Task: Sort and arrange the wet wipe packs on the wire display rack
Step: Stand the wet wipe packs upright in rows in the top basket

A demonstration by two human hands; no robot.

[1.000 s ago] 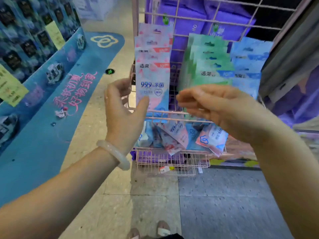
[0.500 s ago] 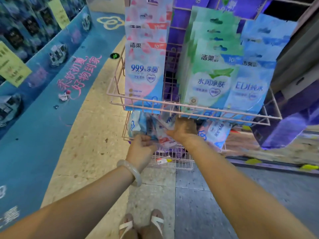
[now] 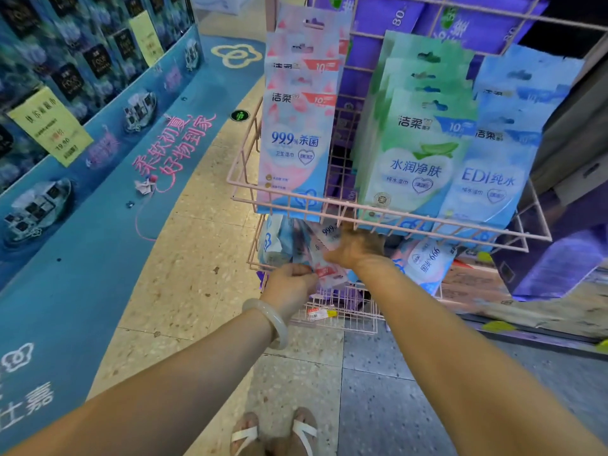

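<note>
Three hanging pack rows: pink (image 3: 297,126), green (image 3: 418,153), blue (image 3: 493,172).

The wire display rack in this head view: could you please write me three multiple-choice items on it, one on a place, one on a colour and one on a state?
1. Where do the hanging green packs sit among the three upper rows?
A. leftmost
B. middle
C. rightmost

2. What colour is the wire rack?
A. pink
B. black
C. yellow

3. What is the left hand doing?
A. hanging idle
B. resting flat on the floor
C. gripping a pink pack in the lower basket

Answers: 1 B, pink packs hang left of them and blue packs right; 2 A, its wires are pale pink; 3 C, its fingers curl round the pack's edge.
</note>
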